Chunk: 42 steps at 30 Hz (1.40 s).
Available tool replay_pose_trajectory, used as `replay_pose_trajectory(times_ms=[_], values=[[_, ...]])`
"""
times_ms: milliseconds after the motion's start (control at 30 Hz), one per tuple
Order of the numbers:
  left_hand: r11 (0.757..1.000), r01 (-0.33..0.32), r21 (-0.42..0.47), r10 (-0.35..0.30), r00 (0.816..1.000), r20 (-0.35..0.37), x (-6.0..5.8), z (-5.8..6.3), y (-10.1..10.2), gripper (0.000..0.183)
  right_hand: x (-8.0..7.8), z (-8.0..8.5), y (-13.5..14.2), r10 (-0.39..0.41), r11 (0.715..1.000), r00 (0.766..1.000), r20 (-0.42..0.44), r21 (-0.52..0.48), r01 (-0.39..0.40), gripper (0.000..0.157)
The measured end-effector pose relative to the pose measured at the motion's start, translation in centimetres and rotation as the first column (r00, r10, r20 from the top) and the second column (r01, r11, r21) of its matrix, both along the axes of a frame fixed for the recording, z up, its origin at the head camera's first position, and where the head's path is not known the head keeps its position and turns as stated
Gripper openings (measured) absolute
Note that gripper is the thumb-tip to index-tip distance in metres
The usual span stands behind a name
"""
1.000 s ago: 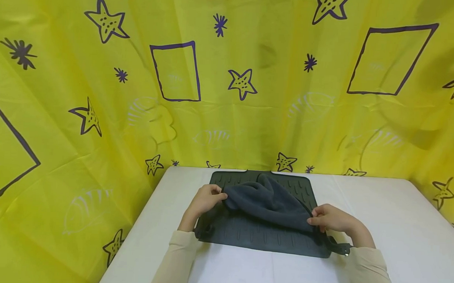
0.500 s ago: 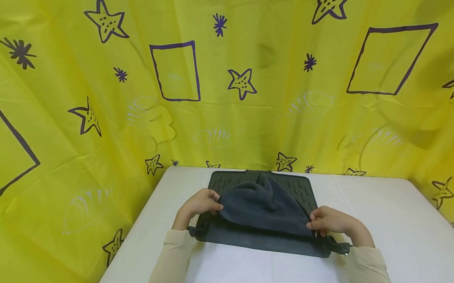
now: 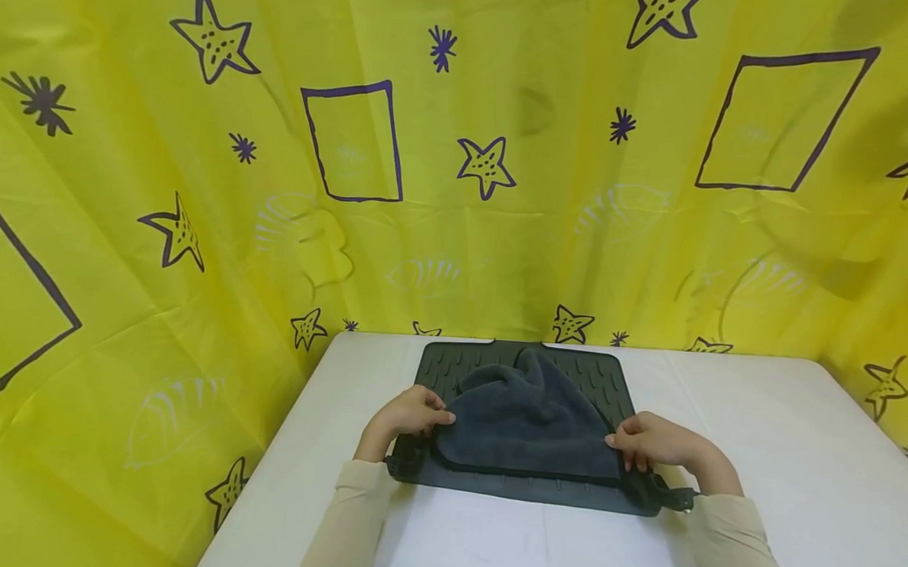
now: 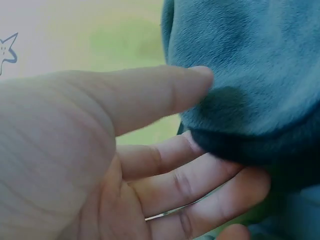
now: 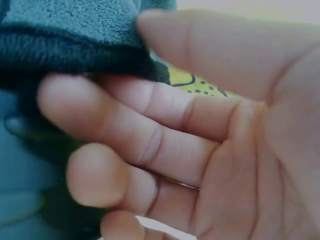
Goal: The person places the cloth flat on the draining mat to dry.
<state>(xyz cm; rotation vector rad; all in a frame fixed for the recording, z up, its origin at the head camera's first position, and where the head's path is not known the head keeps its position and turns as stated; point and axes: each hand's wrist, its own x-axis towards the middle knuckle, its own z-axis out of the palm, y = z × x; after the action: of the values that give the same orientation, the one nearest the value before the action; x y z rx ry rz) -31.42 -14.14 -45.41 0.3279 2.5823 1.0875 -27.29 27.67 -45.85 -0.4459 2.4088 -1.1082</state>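
A dark grey-blue fleece cloth with a darker stitched edge lies bunched over a dark ridged mat. My left hand pinches its left side. In the left wrist view the thumb presses the cloth's soft face, with fingers beneath the edge. At the right end my right hand holds the corner. The right wrist view has the thumb beside the cloth and fingertips under its stitched border. Its far part stays folded into a raised peak, and the near edge hangs close over the mat.
The mat rests on a white table, against a yellow curtain printed with stars and frames. Dark straps sit at both wrists, below pale sleeves.
The cloth's near edge has come down and toward me, spreading over more of the mat. My left hand has moved lower and nearer; the right hand has shifted only slightly.
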Motion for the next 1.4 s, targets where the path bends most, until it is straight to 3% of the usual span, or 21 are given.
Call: replay_pose_trajectory(times_ms=[333, 800, 1000, 1200, 1400], values=[[1.000, 0.011, 0.005, -0.011, 1.000, -0.001, -0.2, -0.2, -0.2, 0.031, 0.0, 0.1, 0.0, 0.043, 0.999, 0.999, -0.009, -0.015, -0.043, 0.032], [0.995, 0.081, -0.053, -0.078, 0.995, 0.058, -0.1, 0.3, -1.5, 0.015, 0.2, 0.2, -0.2, 0.099, 0.995, 0.995, 0.027, -0.012, -0.099, 0.030], [0.989, 0.106, -0.103, -0.100, 0.993, 0.062, 0.0, 0.1, -1.2, 0.018, 0.2, 0.2, -0.3, 0.035, 0.999, 0.999, -0.016, 0.030, -0.034, 0.031], [0.993, 0.058, -0.103, -0.057, 0.998, 0.004, -0.2, -0.4, -0.5, 0.031, -0.1, -0.1, -0.5, -0.052, 0.997, 0.995, -0.088, 0.056, 0.057, 0.031], [0.993, 0.072, -0.098, -0.079, 0.995, -0.066, -0.5, -0.8, -0.1, 0.018, -0.2, -0.3, -0.8, -0.059, 0.998, 0.993, -0.102, 0.030, 0.062, 0.024]])
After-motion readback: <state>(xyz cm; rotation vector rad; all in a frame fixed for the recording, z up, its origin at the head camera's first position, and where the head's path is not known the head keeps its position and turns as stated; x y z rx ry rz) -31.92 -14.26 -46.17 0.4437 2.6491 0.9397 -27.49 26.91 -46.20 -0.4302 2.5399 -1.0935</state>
